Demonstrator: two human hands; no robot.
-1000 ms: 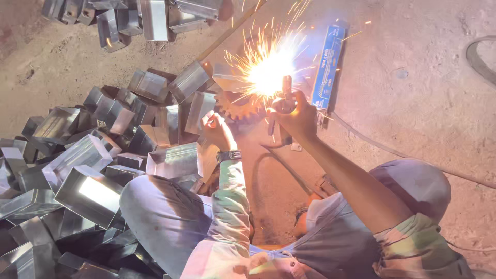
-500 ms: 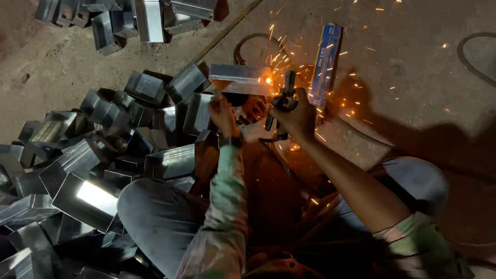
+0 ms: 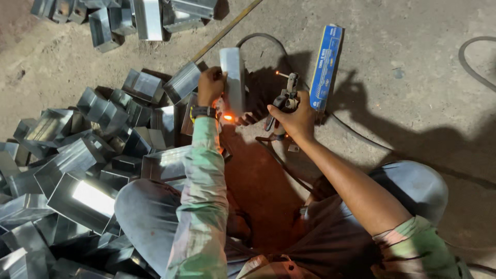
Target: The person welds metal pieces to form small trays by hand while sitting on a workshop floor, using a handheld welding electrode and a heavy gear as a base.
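Observation:
My left hand [image 3: 209, 85] grips a shiny rectangular metal box piece [image 3: 233, 77] and holds it upright on the ground, its lower end glowing orange at a fresh weld spot [image 3: 227, 118]. My right hand [image 3: 294, 119] is closed on a welding electrode holder [image 3: 283, 101], whose rod tip [image 3: 279, 74] glows red, lifted a little to the right of the box piece. A watch sits on my left wrist. I crouch over the work with my knees at both sides.
A heap of similar sheet-metal boxes [image 3: 77, 165] fills the left side, with more at the top [image 3: 134, 15]. A blue electrode packet [image 3: 325, 64] lies right of the holder. Black cables [image 3: 475, 57] run over the concrete floor, and a thin rod [image 3: 227, 28] lies diagonally.
The bright arc and sparks have stopped. My right hand pulled the holder away to the right, and my left hand turned the box piece from lying flat to standing upright.

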